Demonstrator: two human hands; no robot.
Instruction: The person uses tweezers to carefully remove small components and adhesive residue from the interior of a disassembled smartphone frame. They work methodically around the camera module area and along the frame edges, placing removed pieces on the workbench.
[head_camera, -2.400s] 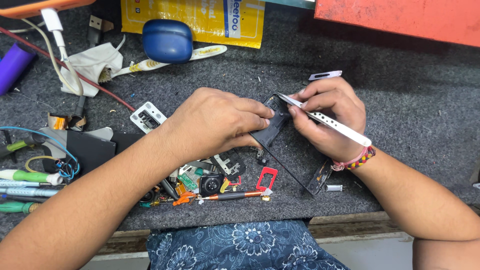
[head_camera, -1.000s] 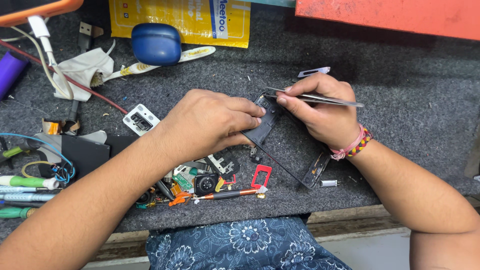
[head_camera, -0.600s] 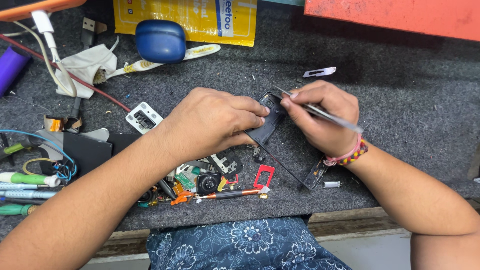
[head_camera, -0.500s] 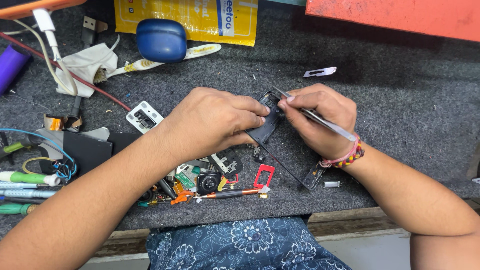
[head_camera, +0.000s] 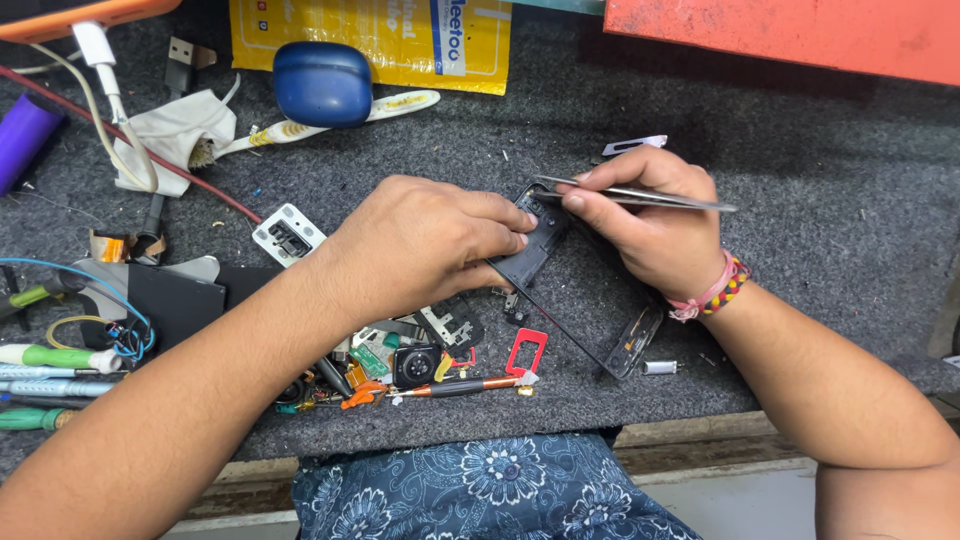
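Note:
A black phone frame (head_camera: 560, 290) lies open on the grey mat, running from the middle toward the lower right. My left hand (head_camera: 420, 245) presses on its upper end, fingers resting on a black inner part (head_camera: 530, 250). My right hand (head_camera: 650, 225) pinches silver tweezers (head_camera: 640, 196), held nearly level, with their tips at the frame's top corner beside my left fingertips. A beaded band sits on my right wrist.
Small phone parts, a red bracket (head_camera: 525, 350) and a copper-tipped tool (head_camera: 460, 388) lie near the mat's front edge. A blue case (head_camera: 322, 82), toothbrush (head_camera: 390, 105), cloth, cables and screwdrivers (head_camera: 50, 357) crowd the left. A metal clip (head_camera: 635, 145) lies behind my right hand.
My right hand has turned the tweezers from a downward slant to nearly level, tips still at the frame's top corner. My left hand has stayed on the frame.

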